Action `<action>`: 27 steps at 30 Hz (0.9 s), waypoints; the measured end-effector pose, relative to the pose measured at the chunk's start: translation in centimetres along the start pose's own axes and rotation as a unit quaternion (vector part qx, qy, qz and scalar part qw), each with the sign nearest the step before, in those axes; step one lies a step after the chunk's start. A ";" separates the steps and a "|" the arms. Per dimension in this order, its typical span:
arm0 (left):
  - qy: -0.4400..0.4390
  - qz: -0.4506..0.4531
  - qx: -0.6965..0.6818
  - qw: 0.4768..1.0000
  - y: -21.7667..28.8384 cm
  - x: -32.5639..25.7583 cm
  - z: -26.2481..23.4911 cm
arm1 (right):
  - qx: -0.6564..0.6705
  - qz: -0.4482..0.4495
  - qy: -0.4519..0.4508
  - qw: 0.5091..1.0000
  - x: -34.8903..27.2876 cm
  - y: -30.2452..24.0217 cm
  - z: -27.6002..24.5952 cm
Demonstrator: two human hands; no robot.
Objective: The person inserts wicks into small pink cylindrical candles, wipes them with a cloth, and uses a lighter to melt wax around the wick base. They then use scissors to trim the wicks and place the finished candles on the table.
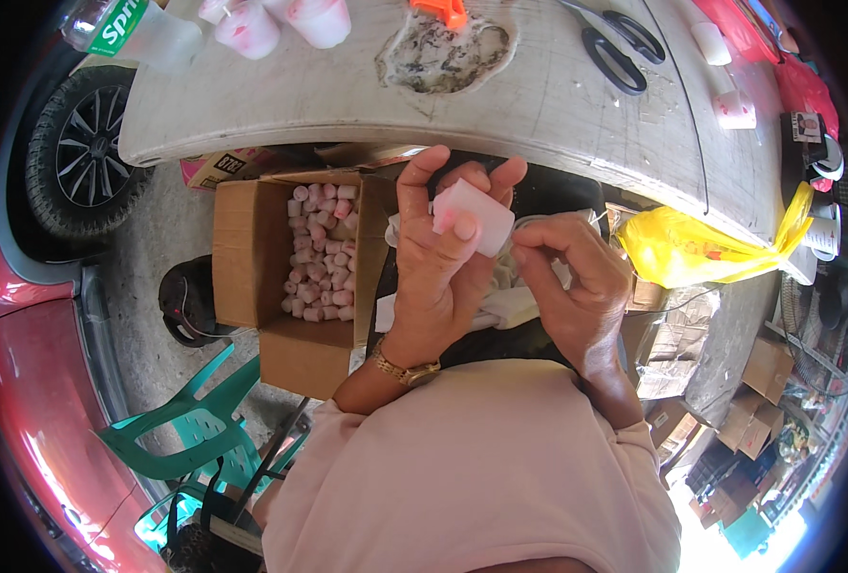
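My left hand, with a gold watch on its wrist, holds up a short white-and-pink candle between thumb and fingers in front of my chest. Close to the candle's lower right end is my right hand. Its thumb and forefinger are pinched together, and whatever may be between them is too small to make out. Below both hands, white pieces of cloth or paper lie on something dark at my lap. To the left, an open cardboard box contains many small pink-and-white candles.
Ahead stands a white table with black-handled scissors, an orange object, pink-stained cups and a plastic bottle. A yellow bag hangs at its right edge. A green chair and red car are left.
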State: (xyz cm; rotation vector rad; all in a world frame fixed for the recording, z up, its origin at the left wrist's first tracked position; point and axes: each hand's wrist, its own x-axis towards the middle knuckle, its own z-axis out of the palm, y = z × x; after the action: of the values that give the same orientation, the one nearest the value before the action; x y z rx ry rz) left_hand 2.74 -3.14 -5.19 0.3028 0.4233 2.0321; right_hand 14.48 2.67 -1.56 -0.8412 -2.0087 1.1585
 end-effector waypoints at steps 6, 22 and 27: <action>0.004 0.000 0.006 1.000 -0.4 0.0 0.0 | -0.017 0.007 -0.003 1.000 0.1 0.7 0.4; -0.021 0.025 0.067 0.997 -1.2 -0.1 -0.3 | -0.063 0.020 -0.035 0.997 0.0 0.5 -0.3; -0.033 -0.029 0.069 0.997 -0.7 -0.5 -1.1 | 0.016 0.105 -0.018 0.994 -0.6 1.0 -0.2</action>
State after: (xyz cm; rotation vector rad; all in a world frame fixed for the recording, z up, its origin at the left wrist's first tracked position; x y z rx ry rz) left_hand 3.13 -3.40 -6.50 0.4357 0.5272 1.9355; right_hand 15.19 2.76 -2.52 -1.0415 -1.9610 1.3260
